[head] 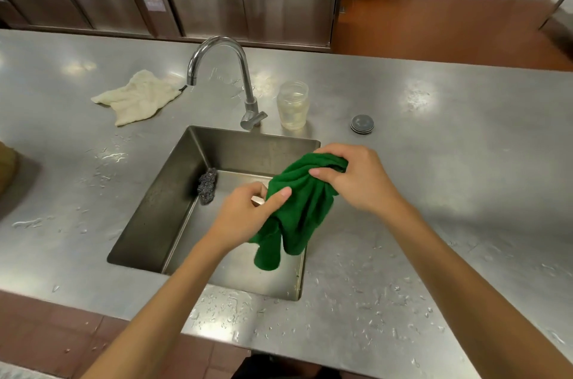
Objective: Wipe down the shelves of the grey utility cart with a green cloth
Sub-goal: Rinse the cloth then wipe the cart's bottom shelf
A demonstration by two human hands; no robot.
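Note:
A dark green cloth (297, 208) hangs bunched over the right side of a steel sink (173, 192). My right hand (353, 180) grips its upper end, fingers curled round the fabric. My left hand (248, 211) pinches the cloth's left edge between thumb and fingers, lower down. The cloth's bottom end dangles above the sink floor. No grey utility cart is in view.
A curved tap (223, 74) stands behind the sink, beside a clear jar (293, 105) and a round drain plug (362, 123). A cream rag (136, 96) lies on the wet steel counter (449, 161). A steel scourer (207, 185) sits in the sink.

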